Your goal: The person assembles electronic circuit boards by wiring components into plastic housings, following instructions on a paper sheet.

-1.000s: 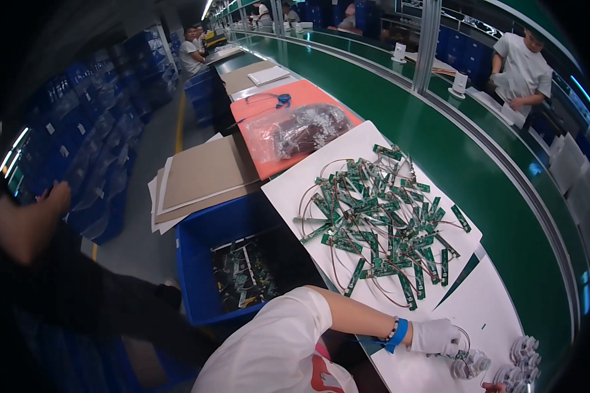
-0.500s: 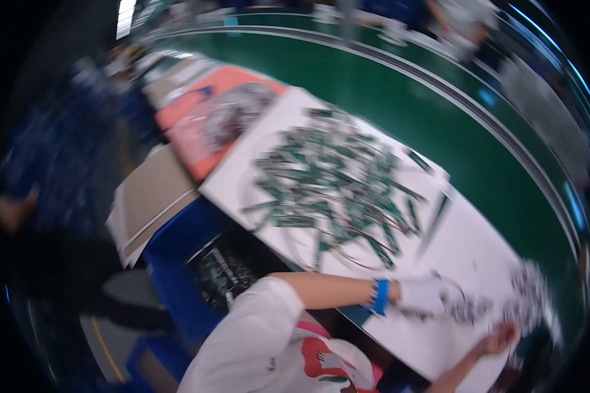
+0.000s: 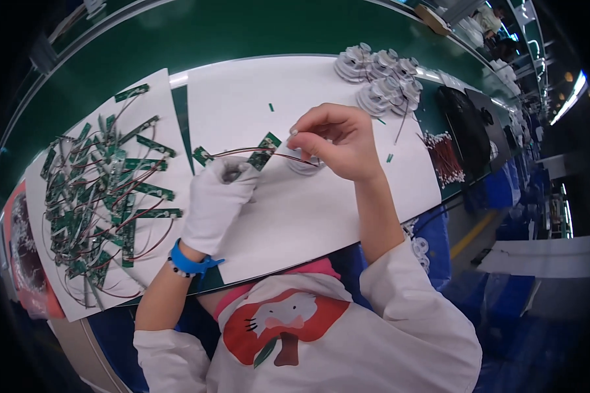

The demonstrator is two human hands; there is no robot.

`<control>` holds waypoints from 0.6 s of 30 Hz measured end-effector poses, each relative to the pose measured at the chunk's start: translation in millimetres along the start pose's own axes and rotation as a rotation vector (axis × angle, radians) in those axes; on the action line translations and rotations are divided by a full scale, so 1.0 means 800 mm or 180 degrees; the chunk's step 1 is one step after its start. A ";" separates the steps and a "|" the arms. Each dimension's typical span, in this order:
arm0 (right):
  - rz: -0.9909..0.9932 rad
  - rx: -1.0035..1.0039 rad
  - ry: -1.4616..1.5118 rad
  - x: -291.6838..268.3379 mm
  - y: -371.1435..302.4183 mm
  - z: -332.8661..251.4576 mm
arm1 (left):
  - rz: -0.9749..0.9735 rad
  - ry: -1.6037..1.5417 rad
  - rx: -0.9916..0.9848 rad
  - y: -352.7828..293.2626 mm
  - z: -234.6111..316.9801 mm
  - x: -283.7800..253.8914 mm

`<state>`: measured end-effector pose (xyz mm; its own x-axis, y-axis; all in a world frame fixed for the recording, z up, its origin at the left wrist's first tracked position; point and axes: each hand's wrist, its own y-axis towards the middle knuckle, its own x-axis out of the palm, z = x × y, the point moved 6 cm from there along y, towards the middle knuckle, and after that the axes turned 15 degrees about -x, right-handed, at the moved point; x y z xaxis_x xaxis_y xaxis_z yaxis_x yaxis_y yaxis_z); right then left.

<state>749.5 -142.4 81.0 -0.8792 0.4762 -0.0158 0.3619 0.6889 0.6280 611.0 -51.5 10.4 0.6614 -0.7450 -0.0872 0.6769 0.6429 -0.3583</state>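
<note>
My left hand (image 3: 217,196), in a white glove with a blue strap at its wrist, is closed on a small green circuit board (image 3: 262,154). Another narrow green board (image 3: 202,156) sticks out on the other side of the glove. Thin red and black wires (image 3: 242,150) run across above my fingers toward the right hand. My bare right hand (image 3: 344,144) pinches a tiny white piece (image 3: 294,131) between thumb and fingertips; whether it joins the wires I cannot tell. Below that hand a round white plastic part (image 3: 303,166) lies on the white sheet, partly hidden.
A tangled heap of green boards with wires (image 3: 111,196) covers the left white sheet (image 3: 157,255). Round white parts (image 3: 383,82) stand clustered at the back right. Beyond them lie a bundle of red wires (image 3: 444,160) and a black object (image 3: 465,124). Green scraps (image 3: 271,107) dot the work sheet.
My view has swung to the right, away from the board heap. Both hands now come together over the white sheet, the left with a circuit board and the right pinching a tiny white piece.
</note>
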 end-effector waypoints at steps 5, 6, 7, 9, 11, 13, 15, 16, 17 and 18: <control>-0.0347 -0.0039 0.0058 0.002 -0.001 0.001 | 0.0037 -0.0020 -0.0074 -0.003 -0.004 0.000; -0.0295 -0.0186 -0.0105 0.002 0.000 -0.002 | 0.0072 -0.0113 -0.0057 -0.004 -0.004 -0.001; -0.0292 -0.0170 -0.0105 0.004 0.000 0.002 | 0.0100 -0.0128 -0.0065 -0.005 -0.003 -0.001; -0.0339 -0.2079 -0.2077 0.011 0.000 -0.033 | 0.0085 -0.0152 -0.0048 -0.005 0.000 -0.001; -0.0302 -0.2111 -0.2137 0.012 -0.003 -0.031 | 0.0073 -0.0174 -0.0035 -0.006 0.003 -0.001; -0.0266 -0.2139 -0.2193 0.013 -0.005 -0.029 | 0.0013 -0.0192 -0.0122 -0.007 0.003 -0.001; -0.0236 -0.2217 -0.2344 0.012 -0.006 -0.029 | 0.0051 -0.0236 -0.0091 -0.009 0.004 -0.001; -0.0241 -0.2210 -0.2337 0.013 -0.006 -0.028 | 0.0082 -0.0277 -0.0050 -0.010 0.004 -0.002; -0.0171 -0.2416 -0.2308 0.013 -0.007 -0.032 | 0.0069 -0.0281 -0.0055 -0.011 0.005 -0.002; -0.0100 -0.2622 -0.2276 0.014 -0.009 -0.036 | 0.0066 -0.0214 -0.0053 -0.011 0.006 -0.001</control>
<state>728.3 -158.2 98.8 -0.4044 0.8559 -0.3224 -0.2104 0.2560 0.9435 606.4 -55.8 18.4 0.6958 -0.7175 -0.0324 0.6577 0.6547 -0.3725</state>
